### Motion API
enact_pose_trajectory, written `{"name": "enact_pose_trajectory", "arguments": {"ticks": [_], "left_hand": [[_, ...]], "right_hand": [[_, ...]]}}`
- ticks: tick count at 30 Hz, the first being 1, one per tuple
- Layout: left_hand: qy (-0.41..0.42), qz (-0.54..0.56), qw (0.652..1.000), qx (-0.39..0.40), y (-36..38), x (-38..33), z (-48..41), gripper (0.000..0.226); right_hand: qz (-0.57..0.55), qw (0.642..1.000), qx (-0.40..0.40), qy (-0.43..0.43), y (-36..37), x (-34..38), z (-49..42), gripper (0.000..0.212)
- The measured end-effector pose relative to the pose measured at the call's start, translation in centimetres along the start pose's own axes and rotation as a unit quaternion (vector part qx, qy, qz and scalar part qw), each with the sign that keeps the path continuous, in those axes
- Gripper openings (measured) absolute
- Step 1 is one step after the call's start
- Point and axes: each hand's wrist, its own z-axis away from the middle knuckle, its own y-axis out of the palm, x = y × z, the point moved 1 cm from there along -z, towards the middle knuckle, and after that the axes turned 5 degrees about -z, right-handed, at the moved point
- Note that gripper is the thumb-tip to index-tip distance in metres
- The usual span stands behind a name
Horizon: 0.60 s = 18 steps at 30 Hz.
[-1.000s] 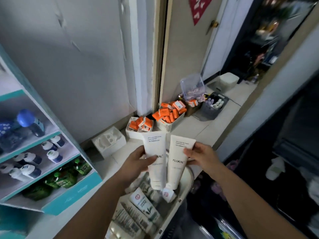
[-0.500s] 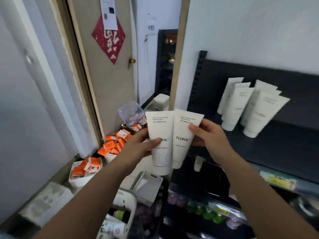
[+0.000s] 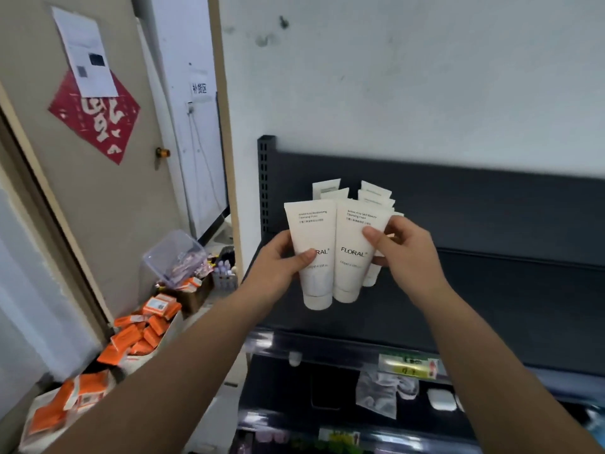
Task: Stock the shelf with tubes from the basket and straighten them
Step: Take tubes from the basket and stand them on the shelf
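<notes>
I hold two white tubes in the middle of the frame, caps down and side by side, their long edges touching. My left hand [image 3: 278, 260] grips the left tube [image 3: 314, 257] with the thumb across its front. My right hand [image 3: 406, 253] pinches the right tube [image 3: 355, 253], thumb on the print and fingers behind. Both hang in front of the dark shelf [image 3: 491, 290], not yet set down.

Just behind them stand the stocked tubes [image 3: 373, 191], of which only the crimped tops and one cap show. The tubes I hold cover the rest, so I cannot tell how closely that row is packed or how much gap lies between it and my hands.

That is my main worry. These tubes stand on narrow caps, and pushing the new pair in blind could nudge the row and tip it over. My right fingers also sit close to that row and may brush it when they let go.

At centre left, the perforated upright [image 3: 265, 185] closes off the shelf end, so there is little room that way. Bare shelf runs toward the right of the frame, which I judge the safer side. Lower down, the price strip [image 3: 409, 367] marks the front edge, where a tube set too far forward could slide off.
</notes>
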Motion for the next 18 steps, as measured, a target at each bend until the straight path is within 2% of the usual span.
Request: {"name": "enact_pose_trajectory", "arguments": {"ticks": [7, 12, 18], "left_hand": [[0.012, -0.056, 0.998, 0.008, 3.0, 3.4, -2.3, 0.034], [0.035, -0.125, 0.992, 0.001, 3.1, 4.2, -2.9, 0.032], [0.038, -0.147, 0.988, -0.001, 3.6, 5.3, -2.7, 0.028]], "right_hand": [[0.012, 0.999, -0.028, 0.037, -3.1, -4.2, -0.5, 0.014], [0.035, 0.998, -0.055, 0.015, -3.7, -6.2, -0.3, 0.019], [0.05, 0.997, -0.052, 0.002, -3.2, -6.4, -0.1, 0.018]]}}
